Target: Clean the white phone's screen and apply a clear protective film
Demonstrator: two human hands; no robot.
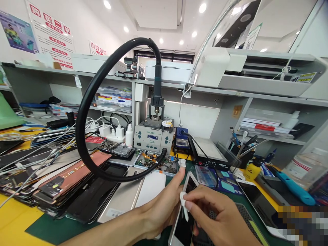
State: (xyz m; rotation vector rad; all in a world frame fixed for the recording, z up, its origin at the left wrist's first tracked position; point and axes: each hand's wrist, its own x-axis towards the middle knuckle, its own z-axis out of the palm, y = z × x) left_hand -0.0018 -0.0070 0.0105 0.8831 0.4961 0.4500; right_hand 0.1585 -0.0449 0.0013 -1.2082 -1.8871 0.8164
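A smartphone (182, 229) with a dark screen and pale frame stands tilted in front of me. My left hand (161, 208) holds it from its left edge, thumb stretched upward and the other fingers mostly hidden behind it. Between thumb and fingertips, my right hand (215, 212) pinches a crumpled white wipe (185, 212), which lies against the screen. Just above the left thumb tip shows a small white piece (181, 163); I cannot tell whether it touches the thumb. Under the hands is a dark green mat (53, 229).
Stacked phones and screens (84, 194) crowd the left, with cables across them. A hot air station (151, 136) with a looping black hose (80, 112) stands behind. A hot plate (210, 150), a white phone (258, 201), a yellow bottle (252, 170) and a blue-handled tool (294, 188) lie right.
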